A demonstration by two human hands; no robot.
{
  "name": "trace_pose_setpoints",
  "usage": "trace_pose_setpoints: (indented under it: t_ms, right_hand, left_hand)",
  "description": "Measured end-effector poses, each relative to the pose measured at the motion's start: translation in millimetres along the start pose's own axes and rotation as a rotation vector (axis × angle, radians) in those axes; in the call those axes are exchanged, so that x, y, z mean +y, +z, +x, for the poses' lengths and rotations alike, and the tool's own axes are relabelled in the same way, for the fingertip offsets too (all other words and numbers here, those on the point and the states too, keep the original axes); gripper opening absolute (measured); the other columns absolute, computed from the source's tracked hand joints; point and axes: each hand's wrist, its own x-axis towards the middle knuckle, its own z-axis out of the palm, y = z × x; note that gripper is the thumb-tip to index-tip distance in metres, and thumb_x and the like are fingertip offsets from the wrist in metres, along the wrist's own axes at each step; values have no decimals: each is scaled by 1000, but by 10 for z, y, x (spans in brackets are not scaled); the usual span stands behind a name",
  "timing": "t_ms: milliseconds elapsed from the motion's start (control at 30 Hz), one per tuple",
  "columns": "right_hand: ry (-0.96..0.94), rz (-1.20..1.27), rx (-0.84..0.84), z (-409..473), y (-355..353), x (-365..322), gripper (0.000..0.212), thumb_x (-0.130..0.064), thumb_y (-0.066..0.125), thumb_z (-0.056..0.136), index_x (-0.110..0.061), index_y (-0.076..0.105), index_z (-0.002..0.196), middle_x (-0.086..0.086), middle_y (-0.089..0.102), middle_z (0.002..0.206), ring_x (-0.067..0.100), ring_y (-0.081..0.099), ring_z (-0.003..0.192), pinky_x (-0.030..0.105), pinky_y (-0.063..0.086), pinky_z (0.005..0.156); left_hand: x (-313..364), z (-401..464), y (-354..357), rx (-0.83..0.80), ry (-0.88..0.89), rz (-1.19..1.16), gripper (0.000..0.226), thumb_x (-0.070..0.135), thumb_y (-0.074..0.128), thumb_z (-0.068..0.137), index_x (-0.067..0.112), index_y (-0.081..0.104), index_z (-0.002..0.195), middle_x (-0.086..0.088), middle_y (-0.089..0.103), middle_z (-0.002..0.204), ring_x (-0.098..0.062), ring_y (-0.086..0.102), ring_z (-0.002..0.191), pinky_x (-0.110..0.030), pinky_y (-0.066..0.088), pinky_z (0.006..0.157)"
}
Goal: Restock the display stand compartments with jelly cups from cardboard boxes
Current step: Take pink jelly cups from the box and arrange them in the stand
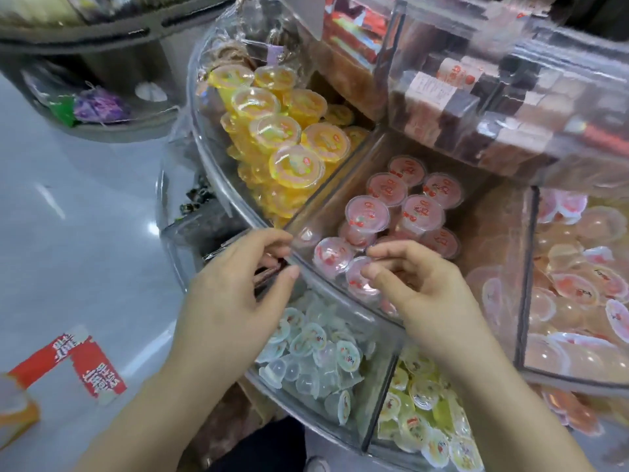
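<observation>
hovering at frame centre, the right hand (418, 284) pinches a pink jelly cup (360, 279) in the clear compartment (326, 216); the left hand (238, 277), loosely curled, holds nothing.

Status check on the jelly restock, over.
Left hand empty, fingers loosely curled at the compartment rim. Right hand fingertips on a pink jelly cup; grip unclear. Pink compartment part filled. Nothing in the way.
</observation>
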Motion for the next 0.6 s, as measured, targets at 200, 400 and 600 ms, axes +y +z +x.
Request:
trace_pose_setpoints:
  t_ms: [200,400,600]
  right_hand:
    - [-83,-16,-560,-619,870,149,13,-21,63,83,-33,63,88,-15,64,77,-3,58,69,8,43,67]
    - [285,-319,-901,-1087,1972,1737,9,-17,57,90,-20,59,98,-4,56,81,8,52,73,17,44,71]
    - [433,-599,-1000,-1316,2943,3718,25,0,48,93,4,54,116,7,50,81,16,46,76,7,38,55]
  left_hand:
    - [-831,-1283,-9,194,-393,-227,20,26,62,79,41,60,91,18,66,88,-1,63,81,-9,46,73]
    - [-2229,-2839,658,232,-869,-232,41,6,62,85,47,59,85,18,65,85,3,62,84,-9,47,73]
    - [-3723,-3797,1537,134,-1178,-219,24,5,56,87,28,58,93,2,66,94,-20,64,95,-34,51,85]
